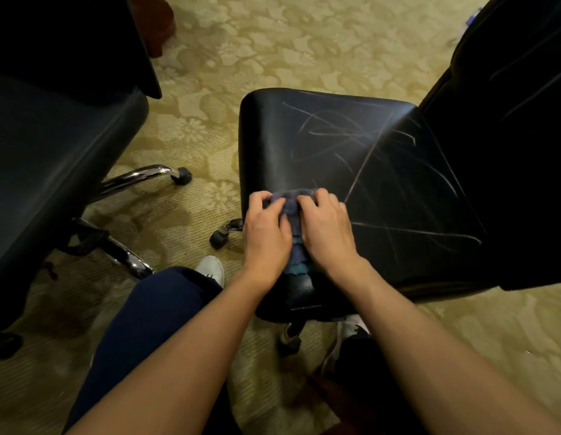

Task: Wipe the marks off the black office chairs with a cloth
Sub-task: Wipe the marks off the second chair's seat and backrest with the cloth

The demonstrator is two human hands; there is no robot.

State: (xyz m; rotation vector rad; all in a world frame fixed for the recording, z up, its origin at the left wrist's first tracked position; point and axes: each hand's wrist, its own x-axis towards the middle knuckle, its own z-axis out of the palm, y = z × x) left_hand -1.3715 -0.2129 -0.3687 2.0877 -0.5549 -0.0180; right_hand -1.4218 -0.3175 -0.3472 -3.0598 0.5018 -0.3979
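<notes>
While I crouch at the scribbled black chair seat (351, 158), my left hand (266, 233) and right hand (326, 230) — fingers curled — grip a blue cloth (290, 202), second chair (53, 158) beside on carpet (272, 51).

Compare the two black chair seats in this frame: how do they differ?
The right chair seat is covered in pale scribbled marks; the left chair seat shows none. Both hands, left hand and right hand, hold a cloth on the right seat; the left seat is untouched. Both are glossy black.
</notes>
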